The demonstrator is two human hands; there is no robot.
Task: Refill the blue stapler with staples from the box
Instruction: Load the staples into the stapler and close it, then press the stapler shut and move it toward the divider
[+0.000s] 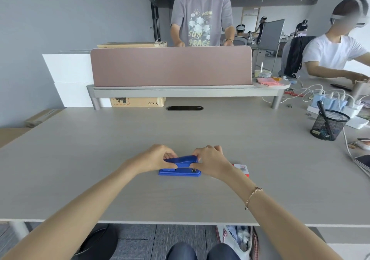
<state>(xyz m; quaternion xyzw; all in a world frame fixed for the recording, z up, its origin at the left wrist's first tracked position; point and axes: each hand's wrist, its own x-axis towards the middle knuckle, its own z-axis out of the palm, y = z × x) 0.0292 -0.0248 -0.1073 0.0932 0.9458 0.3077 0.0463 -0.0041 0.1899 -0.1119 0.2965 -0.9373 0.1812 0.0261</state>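
Note:
The blue stapler (181, 167) lies flat on the pale desk (180, 197), lengthwise left to right, in the middle near me. My left hand (158, 157) grips its left end, thumb in front and fingers over the top. My right hand (210, 161) holds the right end, fingers curled over the top arm. The red and white staple box (242, 169) sits just right of my right wrist, partly hidden by it.
A black mesh pen cup (328, 124) stands at the right, with a power strip and white cables (338, 103) behind it. A pink divider on a grey shelf (172, 66) crosses the back. One person stands behind it; another sits at the far right.

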